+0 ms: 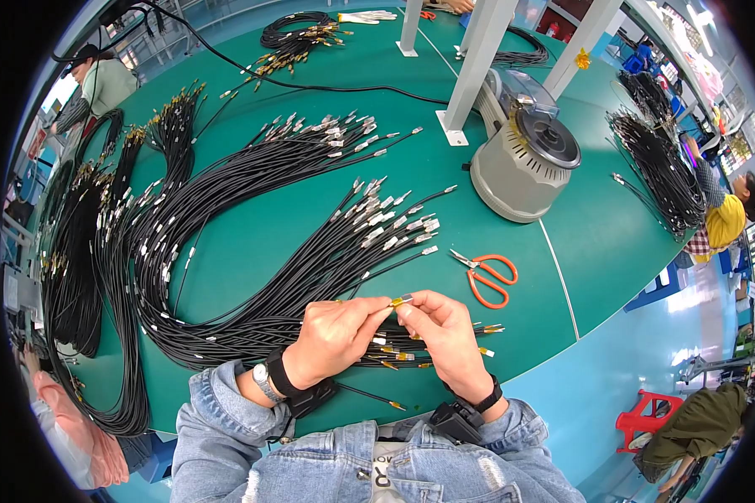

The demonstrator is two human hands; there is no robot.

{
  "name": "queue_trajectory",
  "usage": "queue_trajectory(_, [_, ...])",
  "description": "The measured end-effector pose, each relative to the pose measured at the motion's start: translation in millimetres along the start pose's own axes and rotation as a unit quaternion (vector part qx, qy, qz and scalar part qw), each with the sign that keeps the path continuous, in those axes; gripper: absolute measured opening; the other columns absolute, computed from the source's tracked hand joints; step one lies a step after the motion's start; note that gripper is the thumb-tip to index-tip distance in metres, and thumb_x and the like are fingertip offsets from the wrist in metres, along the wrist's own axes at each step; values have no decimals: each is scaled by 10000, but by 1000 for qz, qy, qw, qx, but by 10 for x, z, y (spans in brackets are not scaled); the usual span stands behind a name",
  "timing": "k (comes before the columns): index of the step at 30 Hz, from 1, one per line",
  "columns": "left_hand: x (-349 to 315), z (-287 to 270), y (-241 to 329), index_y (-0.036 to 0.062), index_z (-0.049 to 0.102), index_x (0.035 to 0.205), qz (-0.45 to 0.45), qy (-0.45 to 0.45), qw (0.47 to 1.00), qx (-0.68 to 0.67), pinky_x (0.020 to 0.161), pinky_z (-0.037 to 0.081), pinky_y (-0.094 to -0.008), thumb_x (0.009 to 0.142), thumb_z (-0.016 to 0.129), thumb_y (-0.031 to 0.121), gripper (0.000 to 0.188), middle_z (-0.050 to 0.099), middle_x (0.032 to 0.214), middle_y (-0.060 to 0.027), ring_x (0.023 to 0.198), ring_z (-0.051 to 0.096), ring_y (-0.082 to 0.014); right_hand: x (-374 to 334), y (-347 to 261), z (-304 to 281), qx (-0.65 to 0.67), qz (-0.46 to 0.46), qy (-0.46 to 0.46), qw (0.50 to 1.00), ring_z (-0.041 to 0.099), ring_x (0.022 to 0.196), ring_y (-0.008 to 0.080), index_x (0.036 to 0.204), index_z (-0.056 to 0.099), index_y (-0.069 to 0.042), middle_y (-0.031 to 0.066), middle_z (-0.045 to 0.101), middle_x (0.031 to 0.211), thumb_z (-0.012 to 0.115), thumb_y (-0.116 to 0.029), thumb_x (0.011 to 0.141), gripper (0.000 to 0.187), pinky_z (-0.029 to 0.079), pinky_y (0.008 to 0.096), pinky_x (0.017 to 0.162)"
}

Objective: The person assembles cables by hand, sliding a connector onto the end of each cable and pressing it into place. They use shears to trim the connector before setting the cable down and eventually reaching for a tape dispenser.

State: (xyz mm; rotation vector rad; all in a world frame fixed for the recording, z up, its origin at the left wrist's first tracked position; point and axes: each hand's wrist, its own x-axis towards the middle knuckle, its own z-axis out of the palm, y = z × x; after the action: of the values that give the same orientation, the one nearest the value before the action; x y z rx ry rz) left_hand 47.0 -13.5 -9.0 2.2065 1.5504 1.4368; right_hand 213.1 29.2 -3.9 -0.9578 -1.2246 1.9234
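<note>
Just over the near edge of the green table, both my hands meet at one cable end [401, 300], which has a silvery tip and a yellow wrap. My left hand [334, 335] is closed, thumb and forefinger pinching it from the left. Thumb and fingers of my right hand [441, 334] grip the same end from the right. Beneath and beside them lie black cables [268, 306] with white-tagged ends fanned toward the upper right. More cable ends with yellow wraps [403, 356] show under my hands. Orange-handled scissors [488, 277] rest, blades parted, right of my right hand.
A beige round machine [524, 163] stands beyond the scissors, near white metal posts [476, 71]. Further cable bundles lie at the left [75, 260], far side [298, 38] and right [663, 176]. A white glove [367, 17] lies at the back. Other people work around the table.
</note>
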Motion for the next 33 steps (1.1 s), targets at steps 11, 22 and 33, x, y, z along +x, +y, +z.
queue_trajectory(11, [-14, 4, 36, 18, 604, 844, -60, -28, 998, -15, 426, 435, -278, 781, 678, 14, 97, 619, 638, -74, 472, 585, -185, -8, -2, 58, 20, -21, 18, 999, 495, 698, 44, 972, 621, -11, -17, 595, 789, 604, -101, 883, 128, 403, 195, 627])
queue_trajectory(22, [32, -82, 88, 12, 619, 817, -77, -51, 995, -43, 426, 437, -260, 782, 687, 24, 77, 628, 624, -74, 474, 587, -155, 9, 24, 59, 42, -38, -11, 998, 503, 744, 52, 1012, 592, -10, -16, 582, 871, 586, -73, 890, 137, 419, 203, 673])
queue_trajectory(33, [-6, -95, 100, 5, 618, 825, -149, -48, 985, -71, 459, 466, -229, 830, 634, 33, 33, 638, 613, -65, 521, 630, -131, -45, -41, 125, 76, -28, -26, 996, 512, 817, 67, 1055, 562, -15, 17, 581, 935, 597, -71, 879, 188, 426, 207, 723])
